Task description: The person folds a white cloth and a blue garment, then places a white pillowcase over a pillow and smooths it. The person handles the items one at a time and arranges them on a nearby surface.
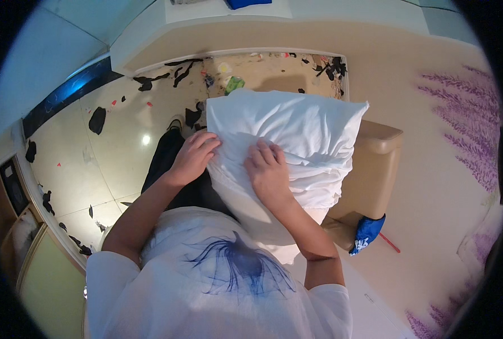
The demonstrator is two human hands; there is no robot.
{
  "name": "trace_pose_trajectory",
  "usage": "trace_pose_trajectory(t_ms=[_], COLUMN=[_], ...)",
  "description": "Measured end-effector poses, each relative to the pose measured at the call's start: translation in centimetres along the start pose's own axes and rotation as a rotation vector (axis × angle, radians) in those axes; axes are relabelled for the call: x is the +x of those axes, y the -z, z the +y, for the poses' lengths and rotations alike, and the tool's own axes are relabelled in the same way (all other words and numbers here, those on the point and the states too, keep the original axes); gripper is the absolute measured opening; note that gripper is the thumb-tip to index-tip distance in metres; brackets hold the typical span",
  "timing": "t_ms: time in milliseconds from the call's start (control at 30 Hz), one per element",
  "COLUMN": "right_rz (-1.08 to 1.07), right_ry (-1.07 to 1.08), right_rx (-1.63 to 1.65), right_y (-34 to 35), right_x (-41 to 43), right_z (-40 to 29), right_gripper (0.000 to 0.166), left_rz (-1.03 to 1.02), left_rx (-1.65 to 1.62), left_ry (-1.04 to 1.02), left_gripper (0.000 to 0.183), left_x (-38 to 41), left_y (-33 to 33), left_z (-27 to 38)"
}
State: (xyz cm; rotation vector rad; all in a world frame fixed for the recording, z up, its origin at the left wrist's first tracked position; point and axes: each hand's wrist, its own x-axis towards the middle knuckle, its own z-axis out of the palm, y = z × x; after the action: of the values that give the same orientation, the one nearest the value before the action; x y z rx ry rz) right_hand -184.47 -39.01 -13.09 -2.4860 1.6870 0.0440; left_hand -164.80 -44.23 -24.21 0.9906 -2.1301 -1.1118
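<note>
In front of me, across my lap and the beige seat, lies a pillow [245, 207] partly covered by a white pillowcase [285, 114]. The cloth is bunched in folds along its right side, and the pillow's near end sticks out of it toward my shirt. My left hand [196, 154] holds the case's left edge, with curled fingertips at the cloth. On top of the case rests my right hand [268, 169], its fingers bent into the fabric. Its thumb is mostly hidden, so whether it pinches the cloth is unclear.
A beige padded armrest [378, 156] stands to the right, with a blue cloth or bag [368, 233] and a thin red stick [390, 243] nearby. Black scraps [97, 120] and a green packet [234, 84] litter the tiled floor. A wall with purple flowers [467, 114] rises at right.
</note>
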Motion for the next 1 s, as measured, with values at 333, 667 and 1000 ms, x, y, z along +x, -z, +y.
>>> trace_pose_trajectory(t_ms=[333,667,1000], right_rz=[-0.091,-0.154,0.016], right_ry=[-0.216,-0.253,-0.361], right_rx=[0.066,-0.033,0.007], right_y=[4.0,3.7,4.1], right_x=[-4.5,-4.6,-1.0], right_z=[1.3,2.5,2.9], right_gripper=[0.007,0.005,0.023], left_rz=[-0.201,0.072,-0.274], left_rx=[-0.183,-0.685,-1.011], left_ry=[-0.077,0.745,1.068], left_gripper=[0.008,0.040,0.050], left_x=[-1.6,1.9,8.1], left_y=[-1.9,-6.5,-5.4], left_z=[3.3,-5.4,-1.3])
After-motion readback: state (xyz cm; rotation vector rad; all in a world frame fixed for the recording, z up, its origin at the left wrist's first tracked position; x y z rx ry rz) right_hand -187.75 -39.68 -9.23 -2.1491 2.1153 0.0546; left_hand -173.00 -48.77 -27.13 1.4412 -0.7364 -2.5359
